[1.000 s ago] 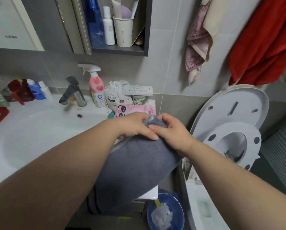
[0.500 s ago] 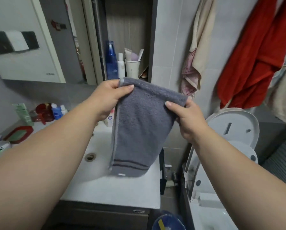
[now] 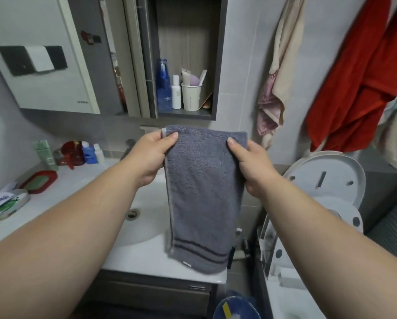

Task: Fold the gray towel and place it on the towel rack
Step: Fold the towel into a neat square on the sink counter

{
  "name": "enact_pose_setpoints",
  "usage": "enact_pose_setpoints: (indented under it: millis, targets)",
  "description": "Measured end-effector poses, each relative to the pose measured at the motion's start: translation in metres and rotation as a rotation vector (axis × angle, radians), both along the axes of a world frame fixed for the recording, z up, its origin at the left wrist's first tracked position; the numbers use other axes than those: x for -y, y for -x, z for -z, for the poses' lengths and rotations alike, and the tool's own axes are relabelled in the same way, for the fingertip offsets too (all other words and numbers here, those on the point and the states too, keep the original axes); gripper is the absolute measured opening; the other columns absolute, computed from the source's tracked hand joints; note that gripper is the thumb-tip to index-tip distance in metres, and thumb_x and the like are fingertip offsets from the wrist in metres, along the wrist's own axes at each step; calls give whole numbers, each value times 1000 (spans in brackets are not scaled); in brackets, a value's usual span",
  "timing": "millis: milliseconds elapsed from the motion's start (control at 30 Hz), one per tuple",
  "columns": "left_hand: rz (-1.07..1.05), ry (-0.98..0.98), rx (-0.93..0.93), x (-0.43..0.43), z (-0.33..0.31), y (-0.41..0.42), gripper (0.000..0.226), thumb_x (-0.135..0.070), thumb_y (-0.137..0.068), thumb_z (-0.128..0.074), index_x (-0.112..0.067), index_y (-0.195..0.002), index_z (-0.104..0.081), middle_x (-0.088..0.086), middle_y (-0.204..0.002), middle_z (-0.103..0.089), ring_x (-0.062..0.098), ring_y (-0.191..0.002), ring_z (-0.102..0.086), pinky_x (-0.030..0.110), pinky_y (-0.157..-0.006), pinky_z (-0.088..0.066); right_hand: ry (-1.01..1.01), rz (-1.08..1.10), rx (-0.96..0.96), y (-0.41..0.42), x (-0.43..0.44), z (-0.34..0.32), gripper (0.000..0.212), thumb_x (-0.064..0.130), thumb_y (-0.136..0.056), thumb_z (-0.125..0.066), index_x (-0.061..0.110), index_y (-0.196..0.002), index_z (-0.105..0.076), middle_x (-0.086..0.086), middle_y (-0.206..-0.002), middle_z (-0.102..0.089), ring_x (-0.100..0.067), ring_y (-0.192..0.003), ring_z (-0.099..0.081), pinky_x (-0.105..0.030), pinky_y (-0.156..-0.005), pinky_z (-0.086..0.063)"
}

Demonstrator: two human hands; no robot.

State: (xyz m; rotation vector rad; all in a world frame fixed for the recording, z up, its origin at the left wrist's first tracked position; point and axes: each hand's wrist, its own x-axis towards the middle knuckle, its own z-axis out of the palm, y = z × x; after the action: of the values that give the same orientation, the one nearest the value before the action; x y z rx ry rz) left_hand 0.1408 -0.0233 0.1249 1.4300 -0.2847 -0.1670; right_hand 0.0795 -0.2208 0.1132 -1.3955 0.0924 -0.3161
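The gray towel [image 3: 202,194], folded into a long narrow strip with dark stripes near its lower end, hangs in front of me above the right part of the white sink counter [image 3: 146,254]. My left hand [image 3: 150,155] pinches its top left corner. My right hand [image 3: 252,164] pinches its top right corner. The top edge is held level and stretched between both hands. No towel rack bar is clearly visible; towels hang on the wall at upper right.
An open cabinet shelf [image 3: 186,111] with bottles and a cup is above the towel. A red towel [image 3: 363,84] and a beige-pink cloth [image 3: 273,88] hang on the right wall. A raised toilet lid [image 3: 326,178] stands at right. Bottles and a red soap dish [image 3: 38,181] crowd the counter's left.
Both hands lifted the towel from a bundle at the counter's edge and spread it so it hangs flat. In the last half second it barely moved.
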Motion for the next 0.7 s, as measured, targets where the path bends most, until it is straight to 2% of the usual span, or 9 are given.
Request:
enact_pose_setpoints:
  millis: [67,167,300,333,367,400,433,533,700]
  targets:
    - [-11,2,-46,3,12,-1,18,-17,-99,-49,-12,-101,-65,3,-91,-71,14,-80,-68,29,-73,-54,-29,-14,-92,-5,-1,16,14,27,-87,-64,15,-94,-68,-4,-88,-74,-15,-78,-70,-27,-68,-56]
    - [-20,19,-106,4,28,-2,27,-18,-100,-47,-4,-121,-58,7,-98,-69,16,-84,-67,25,-66,-55,17,-161,-220,-6,5,33,31,19,-77,-74,13,-106,-67,-6,-100,-74,-19,-87,-70,-29,-72,-57]
    - [7,21,-176,5,37,1,34,-18,-100,-46,-3,-129,-54,10,-100,-69,19,-85,-68,26,-66,-58,183,-364,-488,3,9,59,47,22,-56,-80,16,-101,-66,10,-87,-74,-2,-77,-70,-16,-67,-51]
    - [7,33,-179,5,37,1,33,-18,-100,-46,-2,-128,-55,10,-99,-69,18,-85,-68,25,-66,-58,188,-388,-524,4,9,71,50,23,-54,-81,14,-101,-67,10,-88,-76,-3,-83,-70,-15,-77,-52]
    - [3,48,-176,5,36,0,32,-17,-100,-46,-2,-126,-56,9,-99,-69,18,-85,-68,25,-66,-58,194,-407,-543,5,9,83,54,24,-51,-83,14,-102,-69,7,-95,-76,-8,-95,-69,-23,-94,-48]
    - [0,64,-175,4,34,0,31,-18,-100,-46,-2,-125,-57,9,-99,-70,17,-86,-68,24,-66,-58,185,-424,-548,6,7,95,56,26,-50,-85,14,-103,-71,4,-102,-76,-15,-107,-66,-34,-106,-40]
    - [-8,79,-175,3,31,-2,30,-18,-100,-47,-3,-124,-57,8,-100,-70,17,-87,-68,24,-65,-58,152,-432,-547,9,3,103,55,25,-51,-86,14,-102,-72,0,-107,-75,-20,-112,-63,-40,-110,-36]
    - [-35,93,-173,0,20,-7,26,-20,-99,-49,-6,-120,-59,8,-100,-70,18,-88,-69,28,-68,-57,3,-400,-491,15,-11,116,42,12,-59,-78,9,-100,-72,-8,-108,-74,-23,-108,-65,-33,-101,-46]
    - [-87,35,-152,-11,5,-14,24,-22,-97,-54,-6,-114,-63,7,-98,-71,17,-86,-70,30,-77,-56,-171,-419,-379,12,-19,107,53,8,-67,-66,1,-119,-61,-19,-121,-66,-33,-113,-62,-45,-104,-43]
